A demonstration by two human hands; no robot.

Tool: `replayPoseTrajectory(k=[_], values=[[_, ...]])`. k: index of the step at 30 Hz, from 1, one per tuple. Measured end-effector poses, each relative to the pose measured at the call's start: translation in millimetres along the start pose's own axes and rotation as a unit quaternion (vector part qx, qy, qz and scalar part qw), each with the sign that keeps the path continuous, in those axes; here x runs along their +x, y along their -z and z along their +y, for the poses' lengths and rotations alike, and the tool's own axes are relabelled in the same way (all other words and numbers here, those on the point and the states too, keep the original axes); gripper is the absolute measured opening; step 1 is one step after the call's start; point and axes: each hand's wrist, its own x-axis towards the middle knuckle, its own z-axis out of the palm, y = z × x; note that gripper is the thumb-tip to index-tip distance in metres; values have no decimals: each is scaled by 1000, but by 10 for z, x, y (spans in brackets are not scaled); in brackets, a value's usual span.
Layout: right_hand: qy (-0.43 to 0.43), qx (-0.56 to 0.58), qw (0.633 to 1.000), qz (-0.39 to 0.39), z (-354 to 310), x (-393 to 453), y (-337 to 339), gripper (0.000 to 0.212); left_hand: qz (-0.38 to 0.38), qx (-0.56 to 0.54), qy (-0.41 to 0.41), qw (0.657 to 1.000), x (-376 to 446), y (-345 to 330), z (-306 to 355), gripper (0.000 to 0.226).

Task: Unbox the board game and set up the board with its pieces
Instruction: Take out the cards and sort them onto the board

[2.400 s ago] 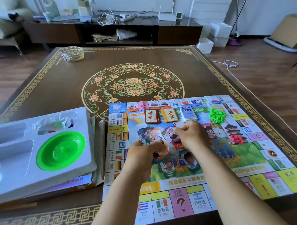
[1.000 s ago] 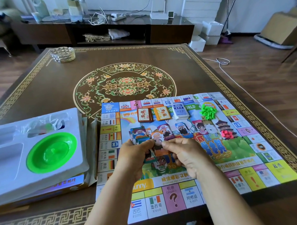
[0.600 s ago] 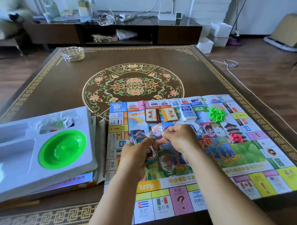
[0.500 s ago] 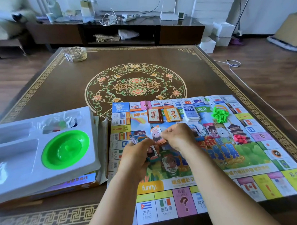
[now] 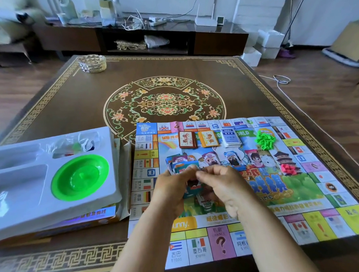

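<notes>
The colourful game board [image 5: 311, 194] lies flat on the near right of the table. My left hand [image 5: 172, 189] grips a fanned stack of play money [image 5: 180, 163] over the board's middle. My right hand [image 5: 223, 185] is beside it, its fingers pinching at a note from that stack. Several money piles [image 5: 232, 159] lie in a row just beyond my hands. Three card decks [image 5: 208, 139] sit along the board's far side. A heap of green houses [image 5: 264, 140] and a smaller heap of red pieces [image 5: 287, 169] lie to the right.
The white plastic box insert [image 5: 17, 182] with a green bowl [image 5: 80, 178] and a clear bag of small pieces [image 5: 73, 143] rests on the game box at the left. A woven dish [image 5: 92, 63] stands at the table's far left. A cable [image 5: 282, 81] trails on the floor to the right.
My right hand has come back from the row of money piles to the stack in my left hand. Both hands have shifted slightly nearer to me.
</notes>
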Motion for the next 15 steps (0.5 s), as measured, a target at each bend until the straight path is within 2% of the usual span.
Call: replayPoseTrajectory(k=[3,9,12,15], values=[[-8,58,998,1,88,-5,27,8,-24,-15,5,1000,-42,-29,0,25],[-11,71,997,38,101,41,88,12,-43,-1,17,999,-11,-38,16,13],[-15,82,995,46,94,59,137,15,-34,19,7,999,1,-51,-6,17],[-14,86,995,51,83,39,167,16,-18,35,-2,999,0,-58,-30,12]])
